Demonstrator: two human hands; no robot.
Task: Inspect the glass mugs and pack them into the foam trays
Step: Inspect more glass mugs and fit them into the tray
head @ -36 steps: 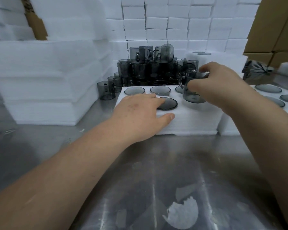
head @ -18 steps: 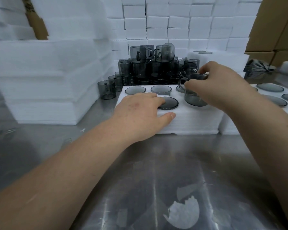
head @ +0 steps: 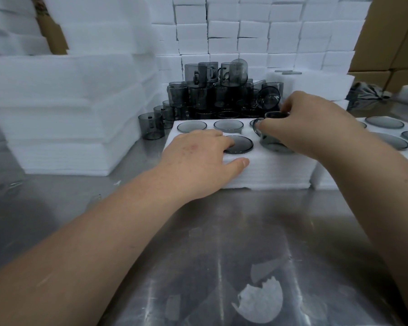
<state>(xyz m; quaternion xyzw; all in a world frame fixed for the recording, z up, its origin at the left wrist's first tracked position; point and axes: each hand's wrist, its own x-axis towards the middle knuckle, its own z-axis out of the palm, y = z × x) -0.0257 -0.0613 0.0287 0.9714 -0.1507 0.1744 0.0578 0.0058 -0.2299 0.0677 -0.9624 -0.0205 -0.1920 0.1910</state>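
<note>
While the glass mug (head: 272,137) is held upright, rim up and long axis vertical, its handle points to the left. It sits at the front-right pocket of the foam tray (head: 269,171); how far it has sunk in cannot be told.

The right hand (head: 309,123) is reached in from the right, and the mug's rim is pinched from above by its curled fingers. The left hand (head: 198,158) is laid flat, palm down, on the tray's front-left part with fingers straight and nothing grasped. Its thumb is stretched along the front edge and its fingertips touch the seated mug (head: 239,144) in the front-middle pocket.

Two more seated mugs (head: 191,127) are seen flush in the back row.

Edges and room:
- Directly behind the tray, the mug pile (head: 217,95) is stacked several layers high.
- A lone mug (head: 151,125) is parked just beside the back-left corner.
- A second foam tray (head: 327,180), partly filled, is butted against the right side.
- Foam sheets (head: 68,114) are stacked to the left, apart from the tray.
- Bare metal table (head: 222,231) is left open in front, with a paper scrap (head: 262,302) near the front.
</note>
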